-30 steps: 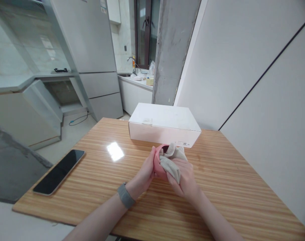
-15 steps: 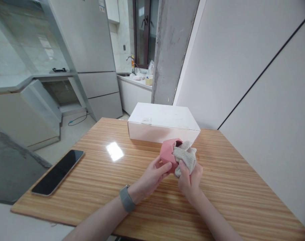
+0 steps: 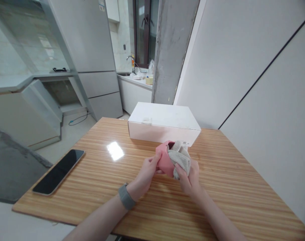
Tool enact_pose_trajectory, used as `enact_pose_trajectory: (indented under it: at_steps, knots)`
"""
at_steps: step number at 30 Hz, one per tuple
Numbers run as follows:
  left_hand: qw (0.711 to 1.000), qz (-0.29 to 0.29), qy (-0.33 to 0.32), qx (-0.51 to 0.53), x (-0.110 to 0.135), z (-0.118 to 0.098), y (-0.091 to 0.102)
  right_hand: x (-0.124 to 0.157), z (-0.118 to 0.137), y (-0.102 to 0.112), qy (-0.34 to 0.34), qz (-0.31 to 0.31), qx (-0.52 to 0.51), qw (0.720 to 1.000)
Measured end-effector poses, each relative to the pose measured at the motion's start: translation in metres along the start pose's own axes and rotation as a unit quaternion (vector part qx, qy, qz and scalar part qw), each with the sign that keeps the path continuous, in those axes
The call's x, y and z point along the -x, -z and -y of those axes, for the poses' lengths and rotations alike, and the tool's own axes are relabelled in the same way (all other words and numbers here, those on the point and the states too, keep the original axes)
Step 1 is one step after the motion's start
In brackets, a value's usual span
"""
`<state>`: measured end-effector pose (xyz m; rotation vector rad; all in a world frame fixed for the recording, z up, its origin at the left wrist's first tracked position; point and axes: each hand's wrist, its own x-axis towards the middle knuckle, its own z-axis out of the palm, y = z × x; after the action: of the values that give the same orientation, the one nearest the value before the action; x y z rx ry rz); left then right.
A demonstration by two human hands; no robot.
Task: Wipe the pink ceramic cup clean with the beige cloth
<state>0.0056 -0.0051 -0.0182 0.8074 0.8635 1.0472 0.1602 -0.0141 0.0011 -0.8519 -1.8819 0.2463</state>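
Observation:
My left hand (image 3: 145,174) grips a small pink faceted cup (image 3: 164,159) from its left side, just above the wooden table (image 3: 97,174). My right hand (image 3: 190,179) holds a beige cloth (image 3: 181,158) pressed against the cup's right side and rim. A grey band sits on my left wrist. Part of the cup's opening is hidden by the cloth.
A closed white box (image 3: 164,123) lies just behind my hands. A black phone (image 3: 59,171) rests face up near the table's left edge. A white wall runs along the right. Beyond the table are a fridge, a concrete pillar and a kitchen counter with a tap.
The cup has been turned in my hands and shifted slightly left and down since half a second ago. The cloth has slid over the cup's right side.

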Motion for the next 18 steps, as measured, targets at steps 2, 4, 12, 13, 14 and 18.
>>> enact_pose_trajectory:
  at_steps: [2, 4, 12, 13, 14, 18]
  knots:
    - [0.999, 0.019, -0.023, 0.018, 0.001, 0.001, -0.003, 0.001, 0.001, -0.003, -0.009, -0.028, 0.013, 0.999]
    - [0.996, 0.064, -0.048, 0.048, 0.002, 0.002, -0.006, 0.005, 0.0, -0.006, -0.025, -0.059, 0.023, 0.998]
    - [0.992, 0.099, -0.065, 0.041, 0.011, 0.002, -0.014, 0.01, -0.005, -0.01, -0.126, -0.111, -0.023, 0.986]
    - [0.993, 0.091, -0.068, 0.036, 0.01, 0.002, -0.013, 0.008, -0.005, -0.009, -0.117, -0.099, -0.02, 0.988]
    - [0.993, 0.083, -0.071, 0.032, 0.008, 0.003, -0.011, 0.007, -0.004, -0.007, -0.105, -0.083, -0.018, 0.991]
    - [0.998, 0.032, -0.044, 0.027, 0.0, 0.001, -0.001, -0.002, -0.001, 0.003, -0.031, -0.001, 0.005, 0.999]
